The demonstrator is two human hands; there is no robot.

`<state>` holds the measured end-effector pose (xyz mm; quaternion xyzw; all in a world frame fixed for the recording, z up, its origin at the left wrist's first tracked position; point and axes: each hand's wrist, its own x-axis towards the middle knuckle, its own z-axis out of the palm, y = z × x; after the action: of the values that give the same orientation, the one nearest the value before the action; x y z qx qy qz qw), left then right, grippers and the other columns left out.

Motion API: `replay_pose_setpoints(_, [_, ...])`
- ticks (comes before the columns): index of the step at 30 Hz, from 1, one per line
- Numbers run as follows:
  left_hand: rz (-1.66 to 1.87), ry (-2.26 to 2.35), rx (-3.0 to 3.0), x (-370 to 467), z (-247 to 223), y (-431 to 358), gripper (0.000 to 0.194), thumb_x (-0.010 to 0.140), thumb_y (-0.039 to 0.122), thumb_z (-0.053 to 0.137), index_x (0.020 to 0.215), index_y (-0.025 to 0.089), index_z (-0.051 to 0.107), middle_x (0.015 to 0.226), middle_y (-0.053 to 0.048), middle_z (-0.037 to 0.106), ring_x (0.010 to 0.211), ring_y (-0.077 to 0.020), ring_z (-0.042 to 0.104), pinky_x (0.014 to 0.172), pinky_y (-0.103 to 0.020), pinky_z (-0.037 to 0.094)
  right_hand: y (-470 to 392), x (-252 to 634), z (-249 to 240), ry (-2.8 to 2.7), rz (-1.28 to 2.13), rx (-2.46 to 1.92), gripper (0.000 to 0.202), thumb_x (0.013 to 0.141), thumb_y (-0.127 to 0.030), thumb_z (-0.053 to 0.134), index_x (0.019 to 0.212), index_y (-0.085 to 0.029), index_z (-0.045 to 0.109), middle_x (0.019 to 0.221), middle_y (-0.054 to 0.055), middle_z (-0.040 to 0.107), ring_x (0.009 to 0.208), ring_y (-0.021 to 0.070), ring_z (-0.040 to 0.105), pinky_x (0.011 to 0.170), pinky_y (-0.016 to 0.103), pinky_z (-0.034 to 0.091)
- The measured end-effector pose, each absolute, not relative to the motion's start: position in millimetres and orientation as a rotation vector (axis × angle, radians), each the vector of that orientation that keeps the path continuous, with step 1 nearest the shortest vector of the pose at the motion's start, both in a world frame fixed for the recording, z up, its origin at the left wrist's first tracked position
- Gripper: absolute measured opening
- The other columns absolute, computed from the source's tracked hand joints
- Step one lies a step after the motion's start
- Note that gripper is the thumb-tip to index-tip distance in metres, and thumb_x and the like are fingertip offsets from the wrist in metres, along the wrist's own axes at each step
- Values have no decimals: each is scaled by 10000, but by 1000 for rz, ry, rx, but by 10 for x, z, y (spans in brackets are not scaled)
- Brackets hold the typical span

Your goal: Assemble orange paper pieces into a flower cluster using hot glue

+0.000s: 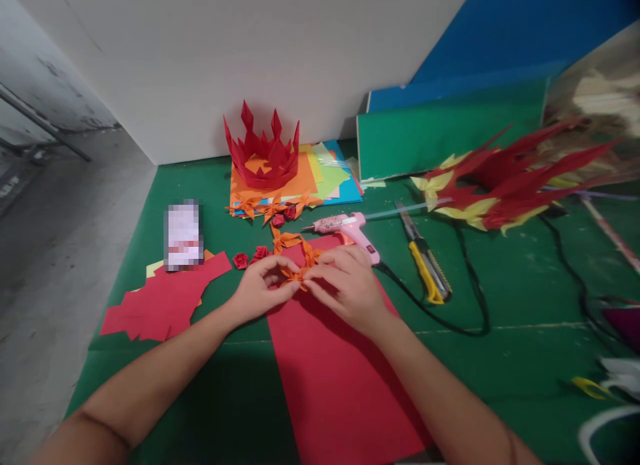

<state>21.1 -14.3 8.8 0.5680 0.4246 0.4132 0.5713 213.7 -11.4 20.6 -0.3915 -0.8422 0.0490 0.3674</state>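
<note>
An orange paper flower (pixel 297 278) is pinched between my two hands above a long red paper sheet (pixel 345 378). My left hand (pixel 263 285) grips its left side with thumb and fingers. On its right side the fingertips of my right hand (pixel 353 285) are closed on it. More orange paper flowers (pixel 286 239) lie just beyond my fingers, and small red paper roses (pixel 241 259) sit left of them. Close behind my right hand rests a pink hot glue gun (pixel 345 226) with a clear glue stick in its back.
A red folded-paper crown (pixel 265 151) stands on stacked coloured paper at the back. Right lie a yellow utility knife (pixel 427 265), the glue gun's black cord (pixel 450 326) and a larger red-and-yellow paper crown (pixel 500 178). Left are red paper pieces (pixel 165 298) and a blurred-out rectangular object (pixel 183 235).
</note>
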Motion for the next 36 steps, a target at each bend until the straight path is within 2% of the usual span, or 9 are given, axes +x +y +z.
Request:
replay_pose_setpoints(5, [985, 947, 1234, 205, 87, -110, 301, 694, 364, 765, 851, 165, 604, 811, -28, 640, 691, -108, 621, 659, -246, 563, -91, 2173, 206, -2158, 167, -1014, 99, 879, -298, 608, 879, -241, 688, 893, 29, 658, 874, 180, 550, 814, 366, 372])
replay_pose_setpoints(11, [930, 908, 1240, 199, 107, -120, 310, 713, 380, 758, 873, 165, 601, 823, -29, 624, 711, -115, 624, 679, -264, 572, -101, 2144, 189, -2166, 89, -1010, 145, 902, -260, 571, 793, -235, 663, 862, 10, 684, 845, 167, 552, 785, 357, 348])
replay_pose_setpoints(17, [1042, 903, 1440, 176, 104, -142, 239, 772, 314, 719, 966, 202, 639, 1067, -77, 546, 959, -163, 594, 772, -276, 559, -102, 2150, 224, -2189, -89, -1010, 156, 914, -233, 551, 784, -220, 637, 854, 2, 691, 837, 159, 559, 810, 358, 318])
replay_pose_setpoints(19, [1150, 916, 1503, 170, 102, -138, 222, 798, 309, 694, 993, 219, 640, 1088, -79, 519, 1006, -173, 572, 779, -273, 556, -97, 2172, 244, -2189, -102, -1018, 150, 916, -239, 551, 797, -227, 642, 867, -2, 695, 860, 163, 567, 826, 362, 307])
replay_pose_setpoints(22, [1261, 898, 1535, 165, 93, -136, 200, 823, 301, 667, 1003, 225, 624, 1064, -57, 485, 865, -124, 586, 743, -265, 562, -93, 2203, 271, -2183, -104, -1014, 130, 910, -240, 562, 813, -230, 648, 878, -4, 698, 871, 165, 573, 828, 365, 295])
replay_pose_setpoints(24, [1246, 865, 1552, 166, 80, -145, 258, 813, 299, 680, 1051, 237, 601, 1105, -52, 452, 778, -90, 586, 724, -267, 569, -94, 2213, 284, -2183, -115, -1013, 138, 912, -249, 561, 806, -235, 647, 868, -11, 698, 854, 160, 572, 821, 365, 294])
replay_pose_setpoints(27, [1238, 896, 1610, 170, 67, -166, 324, 795, 289, 700, 1093, 253, 576, 1152, -56, 419, 748, -76, 583, 692, -257, 565, -96, 2211, 293, -2182, -131, -1016, 166, 919, -272, 555, 782, -245, 645, 850, -22, 701, 839, 155, 572, 814, 363, 299])
replay_pose_setpoints(32, [1430, 1187, 1761, 108, 159, -85, 119, 859, 245, 602, 975, 219, 602, 1004, -34, 481, 743, -88, 542, 627, -215, 502, -71, 2226, 293, -2146, -139, -981, 147, 896, -285, 602, 761, -243, 643, 783, -26, 693, 796, 143, 571, 792, 352, 310])
replay_pose_setpoints(36, [1351, 1498, 1901, -87, 342, 149, 125, 849, 215, 585, 968, 207, 620, 1006, -40, 532, 744, -112, 548, 697, -275, 503, -26, 2254, 265, -2124, -148, -1016, 116, 883, -272, 622, 773, -248, 647, 747, -36, 688, 767, 140, 571, 774, 343, 318])
